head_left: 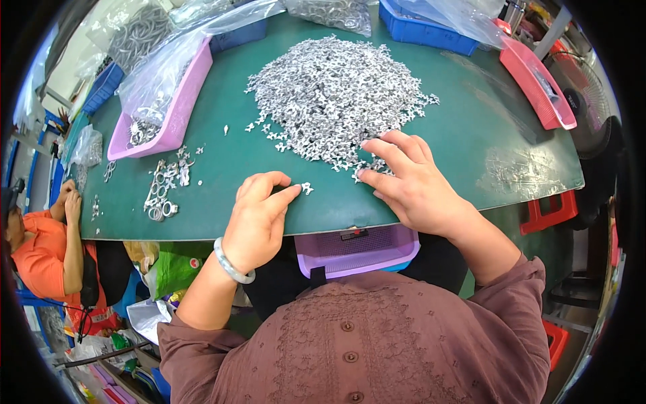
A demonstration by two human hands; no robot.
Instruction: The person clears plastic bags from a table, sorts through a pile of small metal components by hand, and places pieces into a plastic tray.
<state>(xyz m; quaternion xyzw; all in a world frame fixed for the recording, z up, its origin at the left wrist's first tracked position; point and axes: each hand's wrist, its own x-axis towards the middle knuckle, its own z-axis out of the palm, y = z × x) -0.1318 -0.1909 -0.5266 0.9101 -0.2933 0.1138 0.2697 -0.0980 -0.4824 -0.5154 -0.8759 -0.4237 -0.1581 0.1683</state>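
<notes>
A large heap of small silver metal pieces point(336, 94) lies on the green table point(444, 182). My right hand point(414, 175) rests at the heap's near edge, thumb and fingers spread apart over several loose pieces. My left hand point(259, 212), a pale bangle point(232, 262) on its wrist, is at the table's near edge with bent fingers, thumb and forefinger slightly apart. One small metal piece point(307, 188) lies just beyond its fingertip; whether they touch is unclear. Nothing shows gripped in either hand.
A pink bin point(192, 101) with bagged metal parts stands at the left, with metal rings point(161, 192) beside it. Blue bins point(431, 30) line the back; a red tray point(538, 84) is at far right. A purple basket point(356, 249) sits below the edge. A co-worker point(47, 249) sits left.
</notes>
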